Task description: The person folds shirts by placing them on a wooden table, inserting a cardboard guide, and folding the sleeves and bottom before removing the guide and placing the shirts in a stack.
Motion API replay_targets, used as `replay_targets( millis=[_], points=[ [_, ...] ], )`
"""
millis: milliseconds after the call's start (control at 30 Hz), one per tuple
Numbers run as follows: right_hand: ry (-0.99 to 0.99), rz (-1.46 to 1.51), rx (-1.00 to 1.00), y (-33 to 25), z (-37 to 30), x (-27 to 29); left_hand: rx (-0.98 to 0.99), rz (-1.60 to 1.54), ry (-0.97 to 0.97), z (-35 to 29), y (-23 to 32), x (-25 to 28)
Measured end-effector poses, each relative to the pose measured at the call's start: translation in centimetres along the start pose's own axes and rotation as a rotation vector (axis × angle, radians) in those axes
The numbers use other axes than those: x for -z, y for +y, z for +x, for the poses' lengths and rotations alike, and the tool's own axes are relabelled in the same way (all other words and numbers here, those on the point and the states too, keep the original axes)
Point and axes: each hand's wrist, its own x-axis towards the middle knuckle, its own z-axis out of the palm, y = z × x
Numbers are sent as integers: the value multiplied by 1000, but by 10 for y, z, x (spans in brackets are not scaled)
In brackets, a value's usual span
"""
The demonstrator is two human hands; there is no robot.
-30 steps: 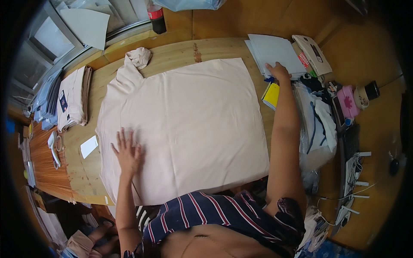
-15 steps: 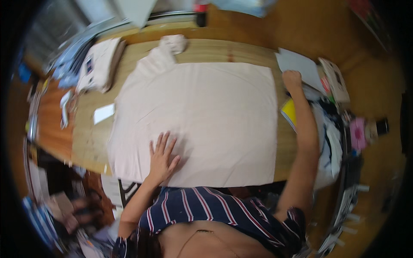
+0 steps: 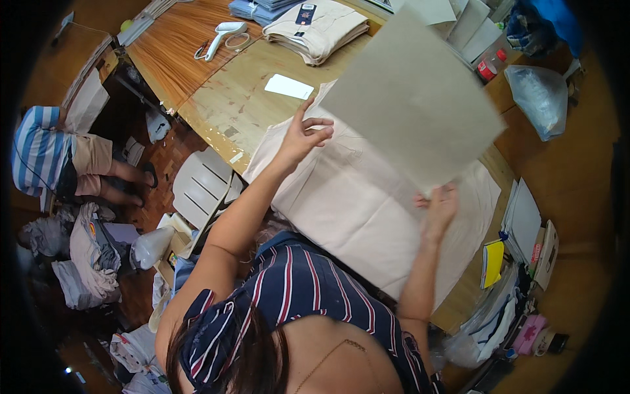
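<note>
A pale pink shirt-like garment [image 3: 348,203] lies spread over the wooden table in front of me. Above it, my right hand [image 3: 440,210] grips a large, stiff grey sheet [image 3: 413,98] by its near corner, holding it tilted in the air. The sheet hides the far part of the cloth. My left hand [image 3: 305,138] hovers over the garment's left side, beside the sheet's left corner, its fingers apart and nothing in them. A blank white card [image 3: 289,86] rests on the table just beyond that hand.
Folded cream garments [image 3: 321,31] and a white handheld device [image 3: 225,41] lie at the far left. A bottle [image 3: 491,65] stands at the back. Papers [image 3: 522,217] are stacked on the right. A white chair [image 3: 203,184] and another person [image 3: 92,154] are at left.
My right hand has come from the papers on the right and now holds the grey sheet over the garment. My left hand has lifted off the cloth. The view has turned left.
</note>
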Motion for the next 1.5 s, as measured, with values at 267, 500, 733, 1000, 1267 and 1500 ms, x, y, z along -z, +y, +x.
replay_targets(
  millis=[267,500,733,1000,1267,1500],
  points=[
    [-156,-20,-374,89,-59,-41,78,294,227,-9,-55,53],
    [-155,-66,-370,79,-68,-65,-244,1220,327,-38,-45,44],
    [-197,-116,-350,79,-71,-75,-424,1291,176,-63,-60,37],
    [-220,-121,-359,75,-75,-74,-408,1337,136,-62,-66,37],
    [-264,-79,-416,68,-77,-70,-382,1361,139,-61,-65,35],
    [-301,-38,-460,67,-73,-70,-325,1423,112,-60,-63,33]
  ],
)
